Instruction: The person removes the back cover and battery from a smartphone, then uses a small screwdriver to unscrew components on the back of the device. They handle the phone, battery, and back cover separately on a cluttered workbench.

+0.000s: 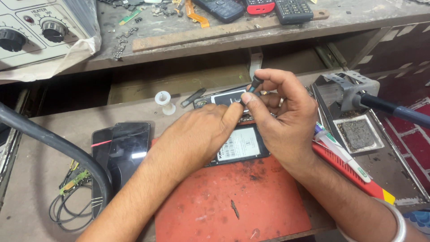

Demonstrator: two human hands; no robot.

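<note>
Right hand pinching small screwdriver, shaft nearly upright, tip down toward opened phone.

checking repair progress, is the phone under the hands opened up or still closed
Opened up: the small black phone lies back-side up on the red mat with its cover off, its labelled white battery exposed.

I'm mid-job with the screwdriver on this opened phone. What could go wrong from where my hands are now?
1. The right hand pinches the small screwdriver only at its top; a slip could gouge the opened phone.
2. The left hand hides the spot being worked, so a loose screw might roll off the red mat unseen.
3. The soldering iron sits in its stand close by the right wrist; it may be hot.
</note>
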